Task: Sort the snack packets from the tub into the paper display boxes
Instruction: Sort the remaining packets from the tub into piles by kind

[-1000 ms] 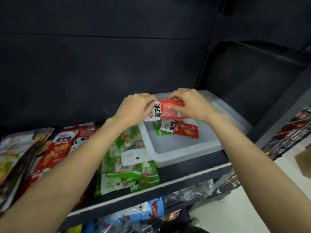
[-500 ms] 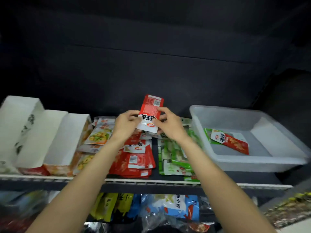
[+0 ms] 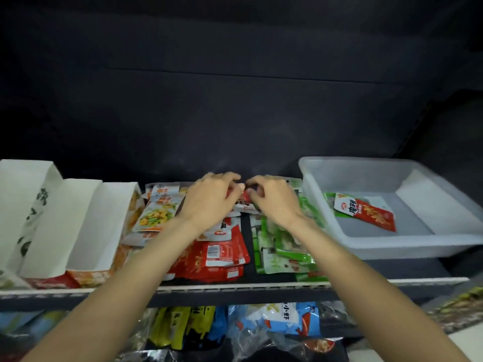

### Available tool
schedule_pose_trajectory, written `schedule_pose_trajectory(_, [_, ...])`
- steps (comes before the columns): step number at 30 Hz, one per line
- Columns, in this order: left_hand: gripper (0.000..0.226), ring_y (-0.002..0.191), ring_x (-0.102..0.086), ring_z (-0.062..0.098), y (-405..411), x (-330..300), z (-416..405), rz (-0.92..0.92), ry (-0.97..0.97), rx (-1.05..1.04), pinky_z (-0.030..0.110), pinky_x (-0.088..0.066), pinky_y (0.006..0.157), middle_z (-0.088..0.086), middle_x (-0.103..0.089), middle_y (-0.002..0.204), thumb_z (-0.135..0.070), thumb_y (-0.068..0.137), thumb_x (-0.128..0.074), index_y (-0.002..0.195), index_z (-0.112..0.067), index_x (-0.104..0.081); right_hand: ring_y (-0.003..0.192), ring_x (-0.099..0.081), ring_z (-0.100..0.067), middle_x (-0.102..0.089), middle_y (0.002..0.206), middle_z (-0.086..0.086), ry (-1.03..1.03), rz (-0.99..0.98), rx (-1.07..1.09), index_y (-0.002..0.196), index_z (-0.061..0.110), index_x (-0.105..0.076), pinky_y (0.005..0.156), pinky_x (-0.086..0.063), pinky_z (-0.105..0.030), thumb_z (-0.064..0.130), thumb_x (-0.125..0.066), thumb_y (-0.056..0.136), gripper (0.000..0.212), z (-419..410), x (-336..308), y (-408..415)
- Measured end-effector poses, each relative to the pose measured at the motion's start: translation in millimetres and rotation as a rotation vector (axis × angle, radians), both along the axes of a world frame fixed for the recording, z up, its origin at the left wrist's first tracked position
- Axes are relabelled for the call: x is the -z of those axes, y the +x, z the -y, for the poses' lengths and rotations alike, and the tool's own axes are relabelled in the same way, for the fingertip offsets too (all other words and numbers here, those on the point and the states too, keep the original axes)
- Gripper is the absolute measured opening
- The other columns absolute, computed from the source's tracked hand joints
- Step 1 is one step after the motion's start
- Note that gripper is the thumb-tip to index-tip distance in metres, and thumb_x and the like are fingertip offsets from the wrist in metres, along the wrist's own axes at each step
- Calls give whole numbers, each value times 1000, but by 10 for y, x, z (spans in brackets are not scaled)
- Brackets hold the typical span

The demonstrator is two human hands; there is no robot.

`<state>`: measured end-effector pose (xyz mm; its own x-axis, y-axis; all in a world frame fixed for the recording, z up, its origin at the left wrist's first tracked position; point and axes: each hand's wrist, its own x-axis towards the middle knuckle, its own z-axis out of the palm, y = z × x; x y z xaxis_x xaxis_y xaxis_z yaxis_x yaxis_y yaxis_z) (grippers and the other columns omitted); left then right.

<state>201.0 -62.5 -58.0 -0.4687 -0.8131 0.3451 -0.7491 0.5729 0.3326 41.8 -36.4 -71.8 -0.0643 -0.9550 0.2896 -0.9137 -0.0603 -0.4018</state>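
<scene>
Both hands meet over the back of the red packet pile (image 3: 222, 257) on the dark shelf. My left hand (image 3: 209, 199) and my right hand (image 3: 271, 199) pinch a red snack packet (image 3: 243, 202) between them, and it lies low and mostly hidden under the fingers. To the right stands the translucent white tub (image 3: 392, 244), holding a red packet (image 3: 366, 212) on top of a green one. White paper display boxes (image 3: 86, 231) stand at the left. A yellow-printed packet pile (image 3: 156, 215) lies beside them, and a green packet pile (image 3: 282, 246) lies right of the red one.
The shelf's front edge (image 3: 235, 286) runs across the view below the piles. Under it, a lower shelf holds blue (image 3: 282, 320) and yellow (image 3: 183, 325) snack bags. A dark back panel closes off the shelf behind.
The red packet came out of the tub, went left and upright above the piles, and is now lowered flat onto the back of the red pile, still in both hands.
</scene>
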Motion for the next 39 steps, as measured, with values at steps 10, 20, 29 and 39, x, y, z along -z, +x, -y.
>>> schedule_pose_trajectory(10, [30,102,-60,1,-1890,-52,226,-142,299,556,20,-45,89,-11,-67,108,-24,91,-59,121,-23,-61,80,-65,-17,-69,89,-3,236,126,165,106,18,-69,71,-43,-9,7,-64,83,26,-368,-108,-2160])
schedule_pose_trajectory(20, [79,127,-45,27,-3269,482,736,618,345,607,29,-38,100,10,-45,142,-35,81,-69,146,-13,-30,110,-56,-17,-58,123,1,692,-9,79,130,21,-49,96,-45,-30,34,-79,74,64,-145,262,-3034])
schedule_pose_trajectory(29, [76,104,-57,25,-3403,732,856,638,257,618,28,-47,82,3,-58,114,-48,59,-82,120,-21,-47,99,-54,-18,-55,113,2,759,-171,137,124,22,-45,79,-42,-28,32,-78,74,60,-25,384,-3214])
schedule_pose_trajectory(39, [56,98,-61,24,-3251,550,784,674,269,583,27,-47,77,6,-64,114,-44,77,-72,122,-17,-55,99,-61,-26,-67,108,-4,363,-109,421,107,22,-59,77,-47,-33,18,-61,88,20,-255,143,-3164])
